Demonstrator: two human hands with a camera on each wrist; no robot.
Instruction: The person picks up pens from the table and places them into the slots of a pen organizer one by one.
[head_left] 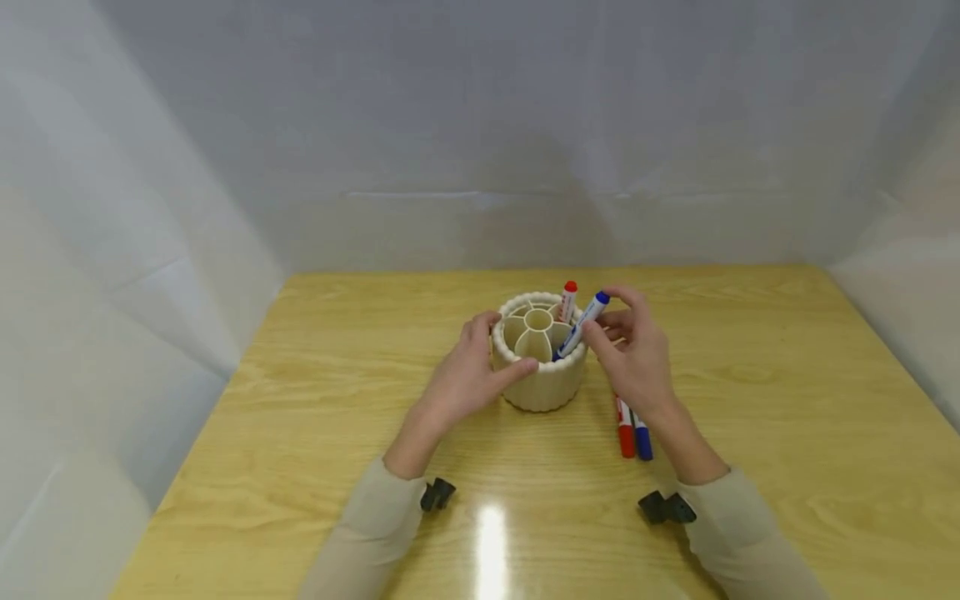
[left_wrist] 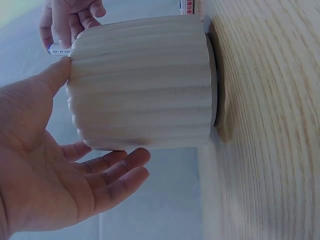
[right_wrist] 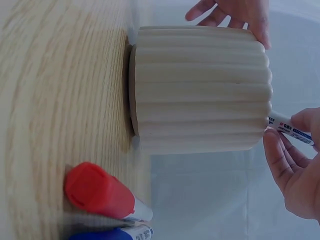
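A cream ribbed pen holder [head_left: 542, 379] with wedge compartments round a central tube stands upright at the middle of the surface [head_left: 787, 400]. A blue-capped marker [head_left: 581, 326] leans tilted into its right side, cap up. A red-capped marker [head_left: 568, 301] stands in a far-right compartment.

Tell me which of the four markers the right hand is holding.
The blue-capped marker, slanting into the ribbed holder, pinched by the right hand. The red-capped marker stands in the holder untouched; two more markers lie on the table.
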